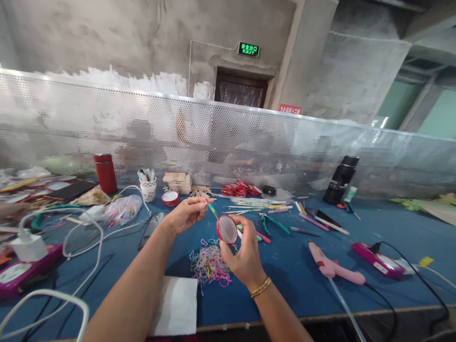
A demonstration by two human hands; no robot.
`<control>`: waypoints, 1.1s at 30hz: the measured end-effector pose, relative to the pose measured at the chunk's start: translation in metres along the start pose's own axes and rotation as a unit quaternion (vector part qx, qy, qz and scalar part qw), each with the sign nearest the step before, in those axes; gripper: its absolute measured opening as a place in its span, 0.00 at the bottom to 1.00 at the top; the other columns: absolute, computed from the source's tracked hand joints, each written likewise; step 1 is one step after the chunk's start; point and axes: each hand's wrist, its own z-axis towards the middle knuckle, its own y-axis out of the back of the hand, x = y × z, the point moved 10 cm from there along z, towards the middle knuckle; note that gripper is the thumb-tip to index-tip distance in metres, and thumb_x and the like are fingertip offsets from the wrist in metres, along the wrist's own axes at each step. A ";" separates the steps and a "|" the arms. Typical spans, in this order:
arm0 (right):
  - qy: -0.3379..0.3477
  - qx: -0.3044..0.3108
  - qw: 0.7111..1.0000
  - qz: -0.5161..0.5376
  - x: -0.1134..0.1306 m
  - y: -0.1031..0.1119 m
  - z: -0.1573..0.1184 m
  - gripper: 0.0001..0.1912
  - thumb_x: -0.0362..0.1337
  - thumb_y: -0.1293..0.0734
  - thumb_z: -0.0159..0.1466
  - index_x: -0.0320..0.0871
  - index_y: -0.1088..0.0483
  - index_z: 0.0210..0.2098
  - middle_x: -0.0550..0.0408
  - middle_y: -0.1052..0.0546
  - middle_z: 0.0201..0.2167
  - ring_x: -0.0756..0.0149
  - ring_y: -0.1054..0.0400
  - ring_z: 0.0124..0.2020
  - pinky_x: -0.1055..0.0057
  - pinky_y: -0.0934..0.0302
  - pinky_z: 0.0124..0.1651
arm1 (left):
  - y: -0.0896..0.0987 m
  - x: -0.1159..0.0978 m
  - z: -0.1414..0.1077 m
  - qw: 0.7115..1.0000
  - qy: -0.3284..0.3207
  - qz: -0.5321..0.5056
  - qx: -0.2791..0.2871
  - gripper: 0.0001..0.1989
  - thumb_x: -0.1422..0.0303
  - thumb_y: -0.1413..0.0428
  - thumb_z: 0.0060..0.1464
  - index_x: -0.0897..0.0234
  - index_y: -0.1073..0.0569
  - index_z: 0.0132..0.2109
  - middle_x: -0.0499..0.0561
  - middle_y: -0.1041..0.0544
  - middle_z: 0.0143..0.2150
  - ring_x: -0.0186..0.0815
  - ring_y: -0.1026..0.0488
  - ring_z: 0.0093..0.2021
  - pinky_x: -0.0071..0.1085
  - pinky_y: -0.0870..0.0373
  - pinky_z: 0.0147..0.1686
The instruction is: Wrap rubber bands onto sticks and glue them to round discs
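Note:
Between the thumb and fingers of my right hand [243,250] is a small round disc [227,229] with a red rim and a pale, greyish face. My left hand [188,213] pinches the reddish end of a thin green stick [213,208]. The stick's other end meets the upper left edge of the disc; whether it is fixed there, I cannot tell. Just below both hands lies a heap of small colourful plastic clips or loops [211,263]. Sticks in green and red lie on the table behind my right fingers.
A pink glue gun [333,266] lies at right near a purple power strip [378,261]. Teal-handled pliers [274,223], red rimmed pieces [240,189] and loose sticks lie farther back. A red flask [105,173], cup of pens [147,186] and white cables stand or lie at left.

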 end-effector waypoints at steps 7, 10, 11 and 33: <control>0.000 -0.001 1.000 -0.005 0.000 0.000 0.000 0.25 0.32 0.35 0.54 0.41 0.42 0.51 0.46 0.34 0.46 0.57 0.38 0.49 0.55 0.43 0.53 | 0.000 0.000 0.000 1.000 0.004 0.000 -0.005 0.12 0.72 0.37 0.43 0.69 0.25 0.38 0.47 0.31 0.26 0.23 0.36 0.26 0.21 0.38 0.28; -0.005 -0.001 1.000 -0.002 -0.001 0.000 0.000 0.25 0.33 0.35 0.54 0.40 0.42 0.51 0.45 0.34 0.46 0.57 0.39 0.49 0.55 0.43 0.54 | -0.001 0.000 0.000 1.000 0.003 0.004 -0.001 0.13 0.71 0.37 0.43 0.70 0.24 0.40 0.47 0.32 0.26 0.23 0.37 0.26 0.21 0.39 0.28; -0.006 -0.002 1.000 -0.001 -0.002 0.000 0.000 0.25 0.33 0.35 0.54 0.40 0.42 0.51 0.45 0.34 0.46 0.57 0.39 0.49 0.55 0.43 0.54 | -0.001 0.000 0.000 1.000 0.003 0.005 0.002 0.14 0.71 0.37 0.43 0.70 0.24 0.41 0.47 0.32 0.26 0.23 0.37 0.26 0.21 0.39 0.28; -0.041 -0.050 0.983 -0.169 -0.022 -0.006 0.004 0.29 0.37 0.30 0.52 0.39 0.42 0.51 0.43 0.33 0.48 0.54 0.41 0.51 0.53 0.46 0.54 | -0.004 0.031 0.002 0.928 0.105 0.357 -0.001 0.20 0.56 0.37 0.38 0.68 0.22 0.34 0.45 0.34 0.20 0.26 0.42 0.23 0.25 0.49 0.23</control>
